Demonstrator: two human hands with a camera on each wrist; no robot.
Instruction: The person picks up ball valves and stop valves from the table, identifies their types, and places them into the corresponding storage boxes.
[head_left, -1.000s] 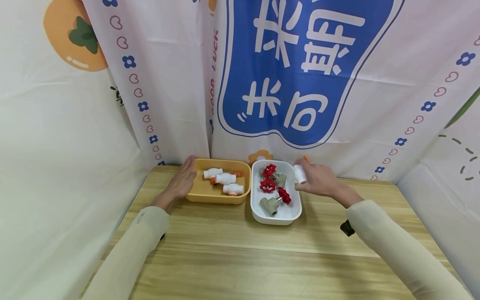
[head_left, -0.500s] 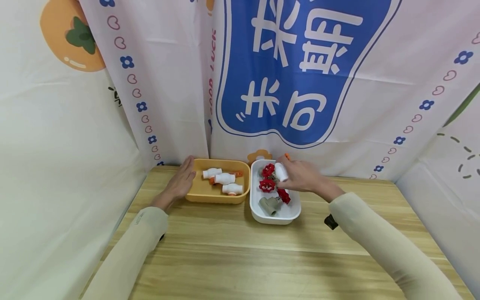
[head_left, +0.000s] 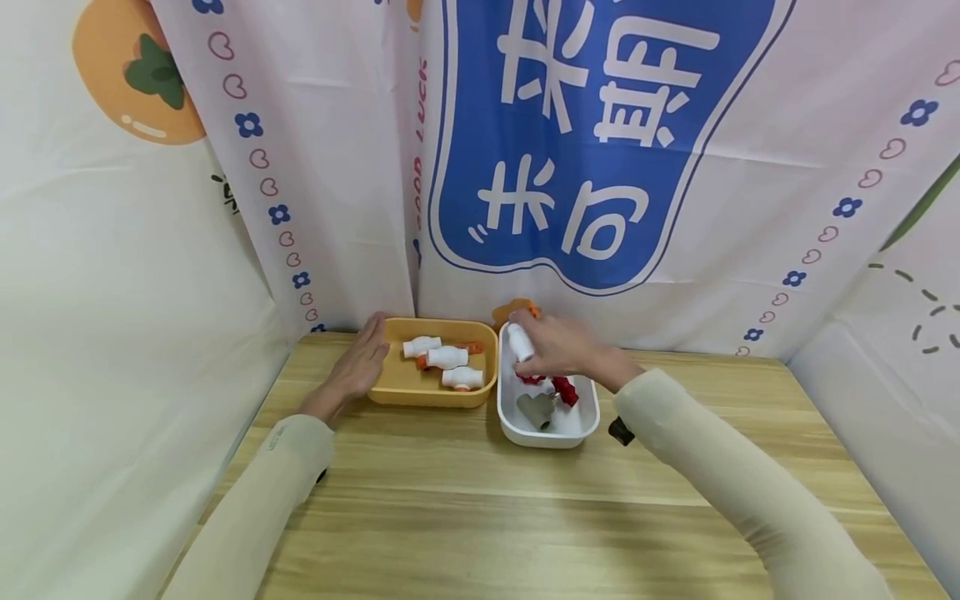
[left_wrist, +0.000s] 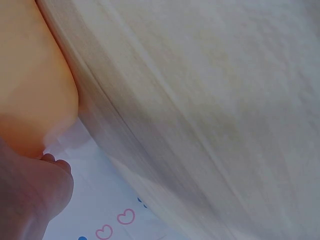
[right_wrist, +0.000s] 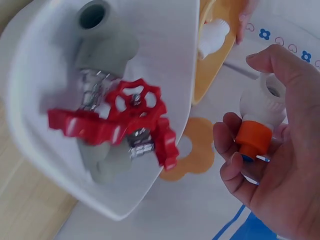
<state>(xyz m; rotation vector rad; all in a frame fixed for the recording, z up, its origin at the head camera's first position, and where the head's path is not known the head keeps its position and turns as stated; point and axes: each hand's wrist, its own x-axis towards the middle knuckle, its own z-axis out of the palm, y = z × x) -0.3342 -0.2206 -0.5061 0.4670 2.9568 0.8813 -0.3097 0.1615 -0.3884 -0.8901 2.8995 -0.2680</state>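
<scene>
My right hand [head_left: 562, 346] grips a white plastic ball valve [head_left: 521, 342] over the back of the white tray [head_left: 551, 442]. In the right wrist view, fingers curl round the valve [right_wrist: 262, 102], with its orange part [right_wrist: 254, 137] showing between them. Grey pipe valves with red handwheels [right_wrist: 137, 102] lie in the white tray; my right hand partly hides them in the head view. My left hand [head_left: 358, 362] rests, fingers straight, along the left end of the yellow tray [head_left: 388, 375]. Several white ball valves [head_left: 447, 358] with orange handles lie inside it.
The two trays stand side by side at the back of the wooden table [head_left: 450, 508]. Behind them hangs a printed cloth [head_left: 352, 167], with pale cloth walls at left and right.
My right hand has moved left with the white ball valve, from the white tray's right edge to over its back left part. The left hand has stayed at the yellow tray.
</scene>
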